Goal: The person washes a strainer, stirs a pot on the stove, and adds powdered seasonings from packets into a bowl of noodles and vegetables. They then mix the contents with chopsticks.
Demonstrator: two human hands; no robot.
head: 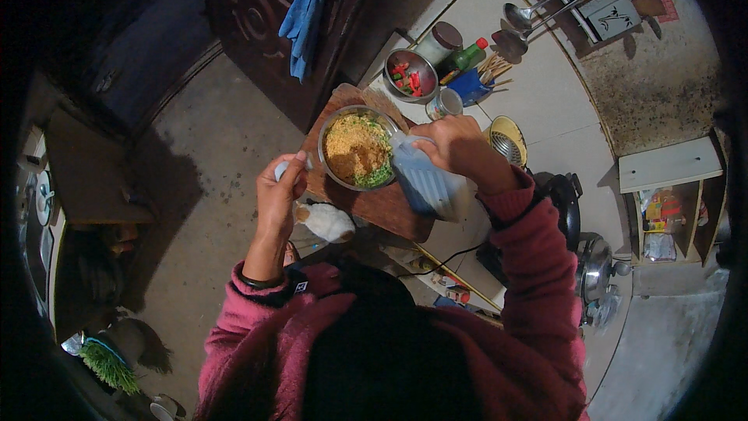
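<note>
A round metal bowl (325, 171) stands on a brown wooden cutting board (403, 216). In it lie a yellow crumbly mixture (356, 134), browner and wet-looking at the middle, and chopped green pieces (377, 175). My right hand (453, 143) grips a ribbed translucent plastic jug (426, 178) from above. The jug is tilted, its mouth at the bowl's right rim; a stream of liquid cannot be made out. Left of the bowl, my left hand (280, 187) pinches a small white round piece (281, 171) that looks like a cap, partly hidden by the fingers.
Behind the board stand a metal bowl of cut red and green peppers (409, 93), a can (445, 103), a green bottle (467, 57) and a jar (439, 41). A wok (564, 204) and lidded pot (595, 266) are at right. A white-and-orange cat (326, 222) is below the board.
</note>
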